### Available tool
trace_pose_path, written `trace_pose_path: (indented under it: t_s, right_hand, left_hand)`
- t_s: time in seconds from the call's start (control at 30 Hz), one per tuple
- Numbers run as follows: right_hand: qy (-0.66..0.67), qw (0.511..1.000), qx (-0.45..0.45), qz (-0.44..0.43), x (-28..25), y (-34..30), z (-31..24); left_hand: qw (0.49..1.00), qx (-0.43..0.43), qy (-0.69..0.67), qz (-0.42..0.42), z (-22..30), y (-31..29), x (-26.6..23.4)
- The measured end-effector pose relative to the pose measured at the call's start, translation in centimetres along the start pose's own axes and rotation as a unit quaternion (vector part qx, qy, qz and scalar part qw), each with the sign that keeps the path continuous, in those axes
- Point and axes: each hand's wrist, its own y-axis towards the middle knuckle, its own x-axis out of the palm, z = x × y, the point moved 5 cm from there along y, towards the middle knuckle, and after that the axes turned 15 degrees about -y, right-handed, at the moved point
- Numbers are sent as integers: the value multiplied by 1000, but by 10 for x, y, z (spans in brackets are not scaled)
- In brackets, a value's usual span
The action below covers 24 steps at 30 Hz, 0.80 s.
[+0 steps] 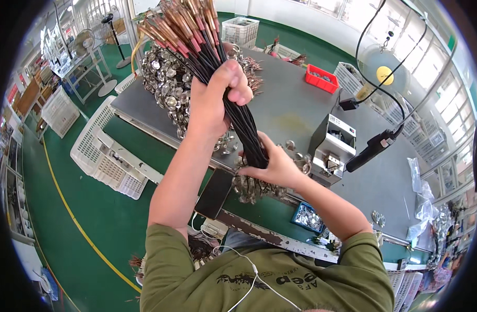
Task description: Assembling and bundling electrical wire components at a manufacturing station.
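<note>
A thick bundle of black wires [243, 125] slants up over the near edge of the grey table [282, 78]. My left hand [220, 96] is closed round its upper part, below the red sleeves and copper-coloured ends [184, 31]. Lower down, my right hand [275, 164] wraps round the same bundle, thumb across the front. Shiny round metal pieces [254, 190] hang at the bundle's lower end, partly hidden by the right hand. Behind the left hand, a large heap of similar metal-ended wires [168, 83] lies on the table.
Right of my hands stands a small grey machine [332, 148], with a black bar-shaped device [371, 151] on a cable beside it. A red bin [321, 79] sits farther back. A blue bin [307, 217] of small metal parts is near my right forearm. White plastic baskets [95, 156] stand at left.
</note>
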Motion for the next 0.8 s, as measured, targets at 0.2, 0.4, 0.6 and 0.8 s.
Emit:
trace_pose_path:
  t_s: [0.2,0.4,0.6,0.8]
  right_hand:
    - [-16,997,74,-13,0,17,14]
    - [44,962,-45,264,-34,52,-13]
    - [263,944,-41,197,-69,40,-6]
    - [413,877,-245,1,-95,30,-28]
  left_hand:
    - [992,42,109,44,-9,14,-7]
    - [958,69,279,1,-25,34,4]
    - [858,48,501,-102,-18,13,34]
    - [814,-202,531,-120,-63,-68,-96]
